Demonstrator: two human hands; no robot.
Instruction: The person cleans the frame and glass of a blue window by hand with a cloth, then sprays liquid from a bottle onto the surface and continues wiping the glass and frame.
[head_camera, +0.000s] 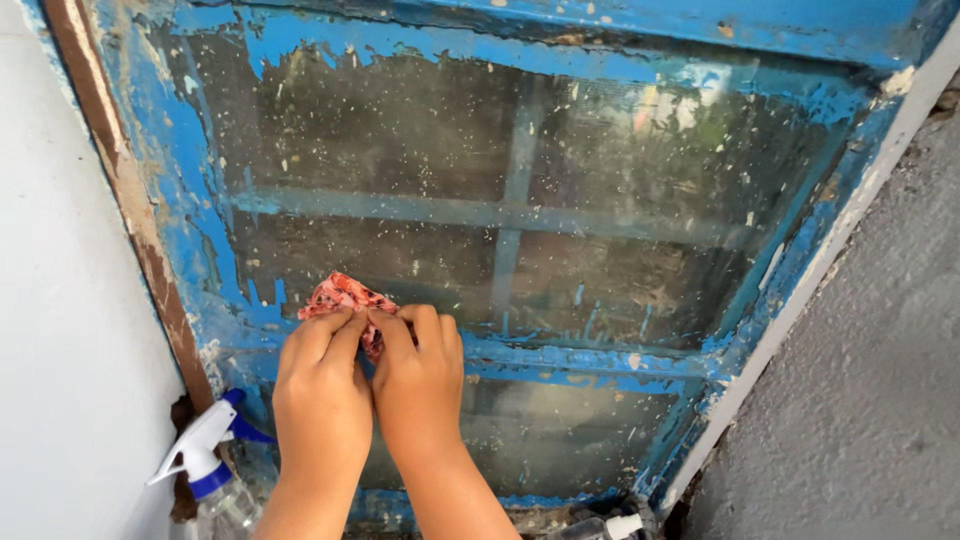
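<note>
Both my hands press a small red patterned cloth (342, 294) against the dirty glass pane (420, 160) of an old window with a peeling blue frame (590, 362). My left hand (322, 388) lies over the cloth's lower left part. My right hand (418, 378) sits right beside it, its fingers on the cloth's lower right edge. The cloth is at the pane's lower left corner, just above the frame's horizontal bar. White paint specks cover the glass.
A clear spray bottle with a white and blue trigger (205, 455) stands at the lower left by the frame. Another white-capped bottle (612, 527) lies at the bottom edge. A white wall (60, 300) is on the left, a grey rough wall (870, 380) on the right.
</note>
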